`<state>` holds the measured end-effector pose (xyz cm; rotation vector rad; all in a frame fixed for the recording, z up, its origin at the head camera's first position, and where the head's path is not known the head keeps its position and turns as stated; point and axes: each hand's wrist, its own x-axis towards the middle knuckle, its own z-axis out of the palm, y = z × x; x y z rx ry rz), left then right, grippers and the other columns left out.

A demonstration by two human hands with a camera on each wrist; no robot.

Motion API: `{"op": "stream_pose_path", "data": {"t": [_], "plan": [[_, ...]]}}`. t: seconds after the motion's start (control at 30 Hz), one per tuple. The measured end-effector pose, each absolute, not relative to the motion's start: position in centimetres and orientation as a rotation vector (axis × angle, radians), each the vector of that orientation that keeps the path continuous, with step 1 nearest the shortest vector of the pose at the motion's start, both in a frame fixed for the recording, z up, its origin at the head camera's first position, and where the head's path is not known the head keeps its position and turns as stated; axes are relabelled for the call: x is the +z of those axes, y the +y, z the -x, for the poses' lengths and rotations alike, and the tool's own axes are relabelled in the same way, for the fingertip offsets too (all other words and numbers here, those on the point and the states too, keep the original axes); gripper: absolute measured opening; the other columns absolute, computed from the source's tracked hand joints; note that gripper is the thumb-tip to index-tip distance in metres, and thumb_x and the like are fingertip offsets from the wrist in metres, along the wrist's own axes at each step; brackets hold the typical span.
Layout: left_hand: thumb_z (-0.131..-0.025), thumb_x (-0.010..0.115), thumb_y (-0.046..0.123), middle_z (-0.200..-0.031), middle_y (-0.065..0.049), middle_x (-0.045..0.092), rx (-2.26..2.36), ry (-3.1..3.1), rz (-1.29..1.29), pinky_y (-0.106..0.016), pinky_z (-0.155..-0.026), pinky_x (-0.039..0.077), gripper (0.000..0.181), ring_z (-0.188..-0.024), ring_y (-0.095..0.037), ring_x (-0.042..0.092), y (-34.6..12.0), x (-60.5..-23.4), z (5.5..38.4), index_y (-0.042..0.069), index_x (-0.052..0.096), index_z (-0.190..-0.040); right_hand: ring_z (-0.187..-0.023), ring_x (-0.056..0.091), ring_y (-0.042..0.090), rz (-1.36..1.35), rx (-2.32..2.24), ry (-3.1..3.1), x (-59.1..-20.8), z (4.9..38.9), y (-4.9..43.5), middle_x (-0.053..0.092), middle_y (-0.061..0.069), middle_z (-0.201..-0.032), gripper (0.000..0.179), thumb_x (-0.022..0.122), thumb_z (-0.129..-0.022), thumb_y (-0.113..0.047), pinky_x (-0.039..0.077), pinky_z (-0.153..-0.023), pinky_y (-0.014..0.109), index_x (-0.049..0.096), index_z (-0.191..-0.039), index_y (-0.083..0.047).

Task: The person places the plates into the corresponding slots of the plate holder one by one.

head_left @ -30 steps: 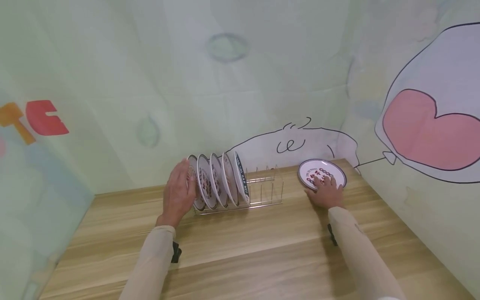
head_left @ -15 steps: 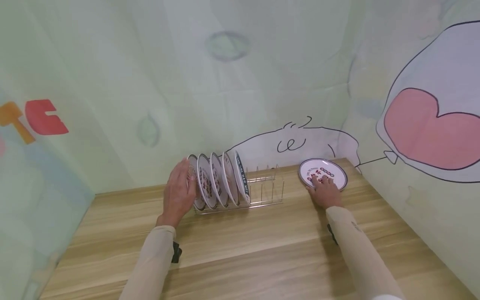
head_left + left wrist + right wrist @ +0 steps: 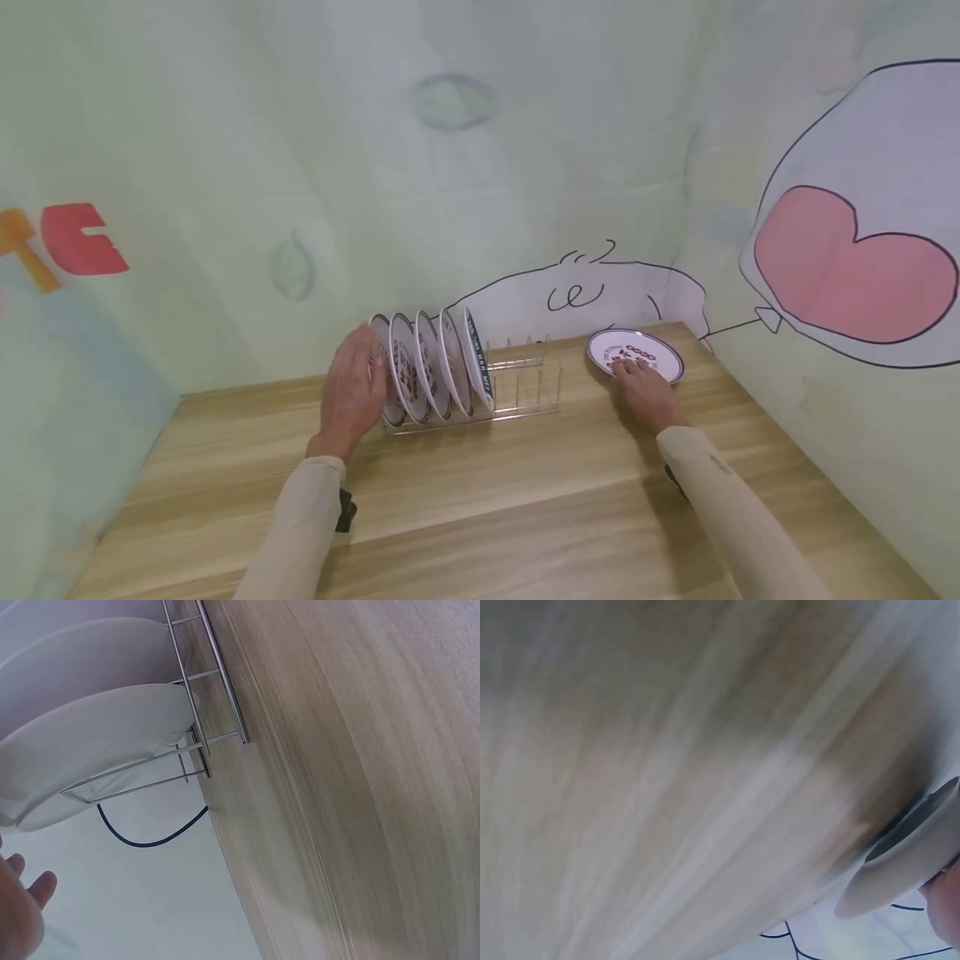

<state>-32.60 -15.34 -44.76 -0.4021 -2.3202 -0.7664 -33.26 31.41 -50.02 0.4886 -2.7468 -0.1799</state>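
At the right of the head view, my right hand (image 3: 647, 390) holds a white plate (image 3: 600, 348) with a dark rim and a red flower pattern. Its fingers lie over the near edge, and the thumb is hidden beneath. The right wrist view shows this plate (image 3: 900, 874) tilted, its underside facing the camera. My left hand (image 3: 349, 390) is beside the leftmost of several upright plates (image 3: 405, 367), fingers fairly straight along its face. These plates stand in a wire dish rack (image 3: 525, 412). Fingers (image 3: 43, 889) of the left hand show beyond the plate edge in the left wrist view.
The rack's right-hand slots show only bare wires (image 3: 517, 387). A wooden table (image 3: 480, 508) runs beneath everything, with a printed curtain (image 3: 360, 167) right behind it and another along the right side.
My right hand has shifted from lying over the plate's pattern to its near edge, and the plate now tilts. The left hand stays beside the racked plates. The head view has shifted slightly.
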Motion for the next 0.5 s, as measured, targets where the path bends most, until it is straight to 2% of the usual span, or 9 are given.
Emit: {"op": "stream_pose_path", "data": {"t": [0.2,0.33,0.5], "plan": [[-0.098,0.051,0.008,-0.156,-0.023,0.04,-0.776,-2.341,0.398,-0.055,-0.121,0.029,0.054,-0.143,-0.042,0.038,-15.4,-44.6,32.4,-0.002,0.038,-0.15,-0.112,0.063,0.042,-0.616,-0.132,-2.66,-49.5,32.8,30.8,0.064,0.026,-0.119,0.029,0.053,-0.092,0.005,0.054,-0.097,0.052,0.056,-0.121,0.004],[-0.098,0.051,0.007,-0.155,-0.023,0.041,-0.779,-2.331,0.402,-0.055,-0.12,0.029,0.054,-0.142,-0.043,0.039,-15.4,-44.7,32.5,-0.003,0.038,-0.149,-0.117,0.061,0.044,-0.682,-0.119,-2.564,-49.2,32.3,30.2,0.062,0.028,-0.123,0.028,0.049,-0.095,0.0,0.053,-0.099,0.053,0.054,-0.122,0.004],[-0.098,0.05,0.008,-0.154,-0.023,0.042,-0.774,-2.311,0.405,-0.055,-0.12,0.03,0.053,-0.142,-0.042,0.04,-15.4,-44.8,32.6,-0.003,0.039,-0.149,-0.119,0.062,0.043,-0.757,-0.054,-2.374,-47.8,31.6,28.8,0.063,0.028,-0.126,0.03,0.05,-0.099,-0.007,0.053,-0.1,0.054,0.055,-0.125,0.005]]}}
